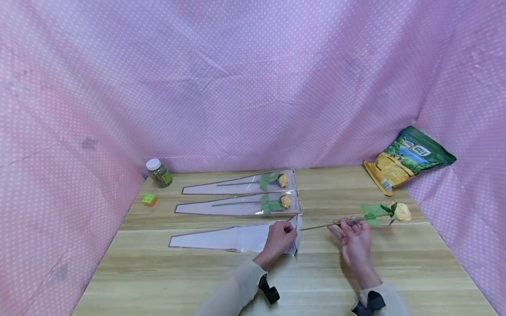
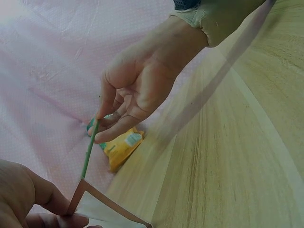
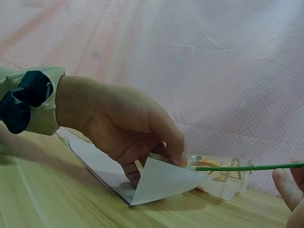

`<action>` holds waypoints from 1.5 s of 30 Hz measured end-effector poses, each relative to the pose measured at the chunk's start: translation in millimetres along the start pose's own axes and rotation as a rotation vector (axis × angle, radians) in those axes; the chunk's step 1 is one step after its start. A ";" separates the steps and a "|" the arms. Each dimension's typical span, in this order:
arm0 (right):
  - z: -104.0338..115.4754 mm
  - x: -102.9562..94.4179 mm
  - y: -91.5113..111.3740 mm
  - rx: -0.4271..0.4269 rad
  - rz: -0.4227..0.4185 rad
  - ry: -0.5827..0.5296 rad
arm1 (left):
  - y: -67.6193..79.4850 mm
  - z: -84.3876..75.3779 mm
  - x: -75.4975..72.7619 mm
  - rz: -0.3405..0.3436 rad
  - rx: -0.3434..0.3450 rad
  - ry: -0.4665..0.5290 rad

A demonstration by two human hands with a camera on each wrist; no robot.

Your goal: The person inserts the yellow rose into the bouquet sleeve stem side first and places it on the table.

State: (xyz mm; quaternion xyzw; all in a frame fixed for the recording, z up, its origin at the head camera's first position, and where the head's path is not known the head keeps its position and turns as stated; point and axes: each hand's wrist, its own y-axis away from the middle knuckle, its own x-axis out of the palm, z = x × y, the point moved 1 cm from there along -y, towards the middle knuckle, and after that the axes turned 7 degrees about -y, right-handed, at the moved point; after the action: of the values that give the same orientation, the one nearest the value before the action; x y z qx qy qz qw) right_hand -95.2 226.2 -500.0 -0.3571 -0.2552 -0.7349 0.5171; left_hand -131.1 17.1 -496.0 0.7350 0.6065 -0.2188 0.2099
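Note:
My left hand (image 1: 280,239) pinches the wide mouth of a white flower sleeve (image 1: 213,240) with a dark border, lifting its upper edge from the table. In my right hand (image 1: 356,243) is the green stem of a pale yellow artificial rose (image 1: 402,212), held between thumb and fingers. The bloom points right, and the stem's cut end is at the sleeve's mouth. In the left wrist view, the stem (image 2: 89,154) meets the corner of the sleeve's border. Seen from the right wrist, the sleeve's edge (image 3: 166,183) stands raised beside the stem tip.
Two sleeves, each with a yellow rose inside, lie behind: a far one (image 1: 237,186) and a nearer one (image 1: 233,207). At the left are a white-lidded jar (image 1: 160,174) and a small green-orange block (image 1: 149,200). A green-and-yellow bag (image 1: 409,158) leans against the pink cloth at right.

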 end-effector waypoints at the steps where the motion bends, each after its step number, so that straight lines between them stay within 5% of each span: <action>1: -0.2 1.4 0.4 -0.012 -0.002 -0.004 | 0.1 0.5 0.4 0.001 0.003 -0.002; 11: 1.0 14.9 1.6 -0.109 0.071 0.011 | 0.2 -0.5 -0.4 0.011 0.000 0.010; 22: -15.4 12.3 7.4 -0.107 -0.009 0.244 | 0.0 -0.8 0.7 0.011 0.007 0.012; 31: -29.5 10.2 14.5 -0.039 -0.053 0.344 | 1.1 -1.5 1.9 -0.009 0.041 0.041; 45: -38.2 10.5 20.0 0.096 -0.057 0.299 | -0.6 -4.6 2.8 -0.001 0.081 0.055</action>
State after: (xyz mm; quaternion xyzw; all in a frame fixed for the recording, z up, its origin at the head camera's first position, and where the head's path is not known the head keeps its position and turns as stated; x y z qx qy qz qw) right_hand -88.5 185.0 -515.0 -0.2112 -0.2201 -0.7813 0.5446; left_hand -130.9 22.1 -494.0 0.7483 0.6031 -0.2231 0.1629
